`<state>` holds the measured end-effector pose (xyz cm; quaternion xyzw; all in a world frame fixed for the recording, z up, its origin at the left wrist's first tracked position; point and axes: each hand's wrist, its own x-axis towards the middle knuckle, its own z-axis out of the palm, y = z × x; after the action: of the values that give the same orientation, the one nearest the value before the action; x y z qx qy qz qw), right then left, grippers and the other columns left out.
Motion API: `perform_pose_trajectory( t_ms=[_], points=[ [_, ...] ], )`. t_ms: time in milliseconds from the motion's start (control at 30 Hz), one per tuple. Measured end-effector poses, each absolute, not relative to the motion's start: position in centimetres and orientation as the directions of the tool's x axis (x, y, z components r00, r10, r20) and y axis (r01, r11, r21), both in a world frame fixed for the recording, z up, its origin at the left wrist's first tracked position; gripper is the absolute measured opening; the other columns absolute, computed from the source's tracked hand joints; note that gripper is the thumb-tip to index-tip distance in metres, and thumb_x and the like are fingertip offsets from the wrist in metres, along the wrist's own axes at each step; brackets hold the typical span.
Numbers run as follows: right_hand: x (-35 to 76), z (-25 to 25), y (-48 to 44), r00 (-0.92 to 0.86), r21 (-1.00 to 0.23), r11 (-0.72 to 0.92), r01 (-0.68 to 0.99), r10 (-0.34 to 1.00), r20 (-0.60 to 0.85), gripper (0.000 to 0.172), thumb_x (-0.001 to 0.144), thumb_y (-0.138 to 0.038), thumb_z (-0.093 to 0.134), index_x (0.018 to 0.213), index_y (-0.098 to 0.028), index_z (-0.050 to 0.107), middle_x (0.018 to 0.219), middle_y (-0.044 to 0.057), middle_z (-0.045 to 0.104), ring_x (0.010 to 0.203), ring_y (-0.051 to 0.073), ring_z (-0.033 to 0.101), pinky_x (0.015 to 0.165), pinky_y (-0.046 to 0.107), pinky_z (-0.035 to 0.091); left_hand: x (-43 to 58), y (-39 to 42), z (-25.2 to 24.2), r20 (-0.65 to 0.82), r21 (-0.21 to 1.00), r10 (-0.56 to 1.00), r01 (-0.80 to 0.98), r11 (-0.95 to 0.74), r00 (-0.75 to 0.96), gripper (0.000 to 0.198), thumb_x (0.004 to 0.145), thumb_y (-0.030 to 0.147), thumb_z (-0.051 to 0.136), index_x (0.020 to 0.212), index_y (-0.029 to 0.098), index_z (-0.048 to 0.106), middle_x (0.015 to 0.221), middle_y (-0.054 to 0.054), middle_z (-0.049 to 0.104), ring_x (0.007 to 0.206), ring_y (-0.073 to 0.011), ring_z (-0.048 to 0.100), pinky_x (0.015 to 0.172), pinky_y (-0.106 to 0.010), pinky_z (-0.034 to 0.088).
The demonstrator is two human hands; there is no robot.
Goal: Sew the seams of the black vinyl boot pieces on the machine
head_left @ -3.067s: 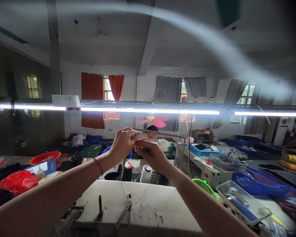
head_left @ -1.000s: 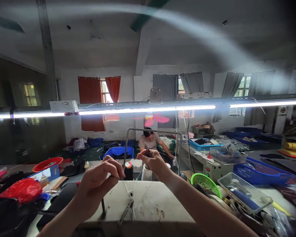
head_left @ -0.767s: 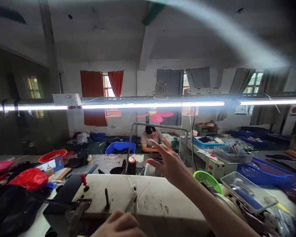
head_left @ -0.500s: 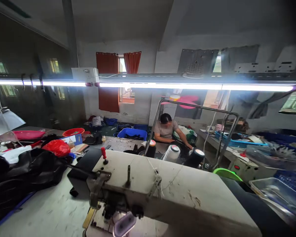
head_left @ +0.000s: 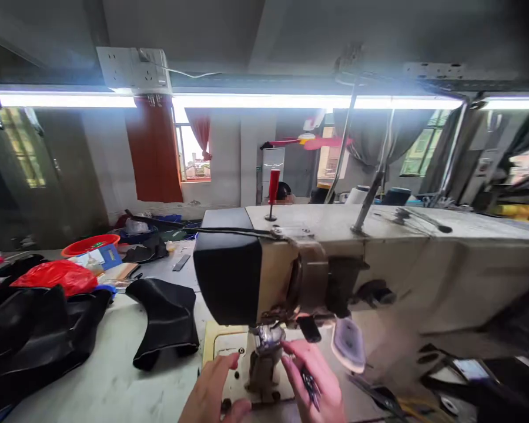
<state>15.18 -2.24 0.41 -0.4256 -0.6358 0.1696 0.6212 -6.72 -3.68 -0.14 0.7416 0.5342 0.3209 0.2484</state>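
Note:
The sewing machine [head_left: 286,264] stands close in front of me, its black end cover to the left. Below its head, both my hands flank the metal post [head_left: 263,367] of the sewing bed. My left hand [head_left: 214,390] is to the left of that post, thumb and fingers apart, holding nothing. On the other side, my right hand [head_left: 320,376] has its fingertips close to the needle area. A small black-and-metal tool [head_left: 309,388] is tucked in its curled fingers; its exact kind is partly hidden. A black leather-like piece [head_left: 167,323] lies on the table left of the machine.
More black pieces [head_left: 39,335] are heaped at the left. Behind them are a red plastic bag [head_left: 57,278] and a red basin [head_left: 90,244]. An oval pad [head_left: 349,345] hangs beside my right hand. Scissors [head_left: 381,396] lie at the lower right. Another person's head shows behind the machine.
My view has come lower and nearer to the machine head. Both hands have come into view under it, and the black piece now shows on the table left of the machine.

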Motion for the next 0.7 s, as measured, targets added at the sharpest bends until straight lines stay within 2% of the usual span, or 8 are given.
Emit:
perform_pose_trajectory(
  t_ms=[133,233,300,400,500,600,700],
  points=[
    [10.7,0.9,-1.1,0.338,-0.742,0.518,0.425,0.669,0.661,0.017,0.091,-0.035,0.06,0.1,-0.024,0.068,0.087,0.004,0.063,0.065,0.017,0.057,0.066,0.032,0.049,-7.4,-3.5,-1.3,0.368,0.697,0.903,0.577,-0.425,0.221,0.045,0.078,0.024,0.062,0.123,0.022,0.059,0.119,-0.011,0.068,0.114,-0.029,0.061,0.101,-0.046,0.049],
    [9.7,1.2,-0.4,0.398,-0.749,0.459,0.478,0.646,0.651,0.02,0.091,-0.039,0.056,0.093,-0.021,0.065,0.088,0.006,0.064,0.074,0.019,0.059,0.07,0.033,0.05,-5.7,-1.2,0.6,0.482,0.666,0.86,0.568,-0.484,0.167,0.047,0.08,0.019,0.055,0.127,0.014,0.054,0.125,-0.015,0.061,0.119,-0.0296,0.055,0.104,-0.05,0.044],
    [9.6,1.2,0.0,0.418,-0.749,0.441,0.494,0.635,0.649,0.021,0.09,-0.037,0.053,0.09,-0.02,0.064,0.089,0.007,0.065,0.081,0.021,0.062,0.073,0.034,0.051,-4.0,0.7,2.3,0.518,0.661,0.843,0.559,-0.5,0.143,0.053,0.078,0.018,0.058,0.13,0.011,0.051,0.129,-0.017,0.056,0.122,-0.0315,0.05,0.106,-0.051,0.04],
    [9.6,1.2,0.4,0.428,-0.745,0.433,0.507,0.624,0.654,0.021,0.088,-0.035,0.052,0.088,-0.019,0.065,0.087,0.007,0.067,0.081,0.022,0.064,0.074,0.036,0.052,-2.1,2.6,4.1,0.532,0.658,0.837,0.559,-0.505,0.13,0.041,0.076,0.018,0.065,0.117,0.014,0.061,0.119,-0.013,0.061,0.115,-0.0319,0.051,0.1,-0.049,0.043],
    [9.5,1.4,0.8,0.422,-0.734,0.436,0.521,0.616,0.665,0.022,0.087,-0.037,0.054,0.085,-0.018,0.066,0.084,0.006,0.066,0.079,0.021,0.064,0.073,0.035,0.051,-1.6,3.2,4.5,0.524,0.658,0.843,0.57,-0.492,0.123,0.025,0.081,0.02,0.067,0.105,0.016,0.066,0.112,-0.009,0.063,0.112,-0.0292,0.054,0.095,-0.049,0.046],
    [9.3,1.5,1.4,0.416,-0.726,0.429,0.538,0.614,0.671,0.024,0.089,-0.039,0.058,0.081,-0.017,0.065,0.08,0.003,0.065,0.075,0.017,0.062,0.071,0.033,0.051,-1.9,3.2,4.1,0.519,0.646,0.84,0.572,-0.505,0.156,0.023,0.086,0.022,0.067,0.108,0.016,0.065,0.116,-0.007,0.063,0.113,-0.0262,0.056,0.095,-0.048,0.048],
    [9.2,1.3,2.2,0.418,-0.735,0.4,0.548,0.63,0.655,0.03,0.093,-0.041,0.06,0.077,-0.016,0.061,0.074,-0.001,0.061,0.068,0.013,0.059,0.066,0.029,0.049,-2.5,3.5,3.5,0.512,0.627,0.832,0.569,-0.533,0.215,0.029,0.087,0.023,0.068,0.114,0.017,0.063,0.124,-0.008,0.061,0.118,-0.0267,0.055,0.098,-0.049,0.048]
  ],
)
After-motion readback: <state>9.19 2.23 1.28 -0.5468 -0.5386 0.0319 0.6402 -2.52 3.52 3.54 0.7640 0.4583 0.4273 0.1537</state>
